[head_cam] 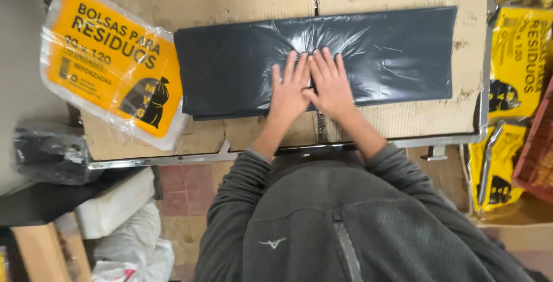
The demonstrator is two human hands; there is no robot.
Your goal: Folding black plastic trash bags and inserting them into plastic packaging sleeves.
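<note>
I see both hands pressed flat on a folded stack of black plastic bags (314, 57) that lies across the middle of the cardboard-covered surface (397, 122). My left hand (290, 89) has its fingers spread and extended, palm down on the near middle of the stack, gripping nothing. My right hand (330, 83) lies just beside it, also open and flat, its thumb touching the left hand's edge. The stack runs left to right, its long near edge parallel to the metal rim of the surface.

To the left, a yellow packet of bags in clear wrap (112, 63) lies tilted, its right corner touching or perhaps just overlapping the stack's left end; I cannot tell which. At the far right, more yellow packets (518, 63) sit off the surface edge, beside a reddish crate (538, 149). Near left, lower down, rests a dark bundle in clear plastic (49, 152).
</note>
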